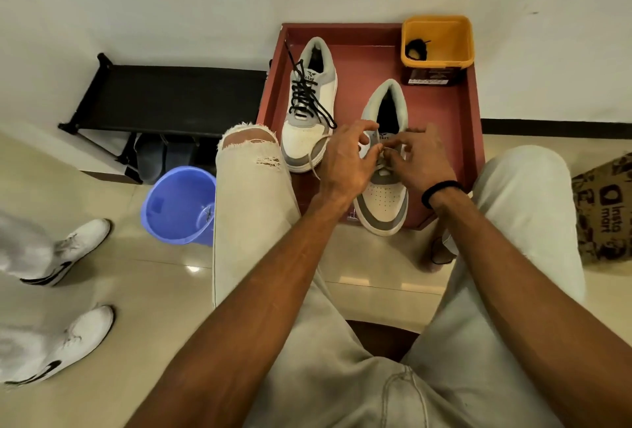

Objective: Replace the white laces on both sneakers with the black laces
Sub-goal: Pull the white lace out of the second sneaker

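Unlacing of the second shoe was the step in hand, as I judged it. Both hands worked over the grey-and-white low-top sneaker with the pale lace (383, 188), which lay toe toward me on the dull red tray-like table (455, 109). My left hand (345, 161) was half curled, fingers arched above the tongue, and a loose run of the white lace (313, 162) trailed out from under it toward its outer side; whether it truly pinched that strand I could not tell. My right hand (422, 162), black band at the wrist, had its fingertips (388, 150) drawn together on the lace at the eyelets, pinching it between the two hands.

Beyond the left hand stood the matching grey-and-white sneaker already threaded with a black lace (307, 103), its ends hanging untied. Past the right hand, at the far corner of the table, sat the square yellow plastic tub (437, 39) with a coiled black lace (415, 48) inside.

The next move, I reckoned, called for drawing the white lace free crossing by crossing, steadying the shoe, then reaching forward to the tub for the black one.
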Action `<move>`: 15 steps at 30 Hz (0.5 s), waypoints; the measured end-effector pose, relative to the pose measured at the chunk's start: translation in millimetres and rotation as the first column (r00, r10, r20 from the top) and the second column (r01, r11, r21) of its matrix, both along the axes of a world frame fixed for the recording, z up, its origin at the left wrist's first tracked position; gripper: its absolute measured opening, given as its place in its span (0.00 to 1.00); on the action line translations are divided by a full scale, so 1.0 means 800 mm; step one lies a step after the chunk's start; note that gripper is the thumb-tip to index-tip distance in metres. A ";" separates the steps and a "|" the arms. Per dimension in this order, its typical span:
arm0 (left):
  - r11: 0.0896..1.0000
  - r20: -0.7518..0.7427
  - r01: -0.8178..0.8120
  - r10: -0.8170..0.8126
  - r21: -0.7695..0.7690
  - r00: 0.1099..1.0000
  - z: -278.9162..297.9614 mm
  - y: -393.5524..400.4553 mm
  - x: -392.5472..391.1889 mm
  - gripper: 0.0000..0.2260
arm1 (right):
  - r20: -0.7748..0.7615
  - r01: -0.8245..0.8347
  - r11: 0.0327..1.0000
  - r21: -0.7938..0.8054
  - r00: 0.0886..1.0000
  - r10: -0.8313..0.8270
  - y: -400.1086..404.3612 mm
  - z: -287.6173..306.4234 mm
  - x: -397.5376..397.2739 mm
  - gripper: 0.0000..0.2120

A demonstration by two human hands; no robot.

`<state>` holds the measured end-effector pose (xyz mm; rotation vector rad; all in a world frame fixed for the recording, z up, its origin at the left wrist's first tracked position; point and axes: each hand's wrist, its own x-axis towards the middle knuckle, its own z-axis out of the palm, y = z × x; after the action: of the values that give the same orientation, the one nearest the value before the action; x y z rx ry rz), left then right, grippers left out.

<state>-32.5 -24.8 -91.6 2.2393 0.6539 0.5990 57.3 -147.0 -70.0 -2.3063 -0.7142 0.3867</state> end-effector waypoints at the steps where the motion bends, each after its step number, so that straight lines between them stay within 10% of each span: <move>1: 1.000 0.005 0.013 -0.013 -0.018 1.000 0.000 -0.002 0.000 0.17 | -0.016 -0.002 1.000 0.011 1.000 0.002 -0.001 0.000 0.002 0.09; 10: 0.981 -0.054 -0.049 0.040 -0.189 0.998 -0.002 -0.001 0.000 0.18 | -0.276 0.120 0.976 0.183 0.959 -0.066 0.003 0.000 0.007 0.03; 15: 0.979 -0.084 -0.076 0.061 -0.190 0.995 -0.005 0.000 0.002 0.14 | -0.628 0.414 0.879 0.237 0.755 -0.186 0.003 0.008 0.009 0.04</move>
<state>-31.1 -25.2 -95.8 2.0733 0.7972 0.4627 64.7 -144.7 -63.8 -1.7503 -0.0679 0.7103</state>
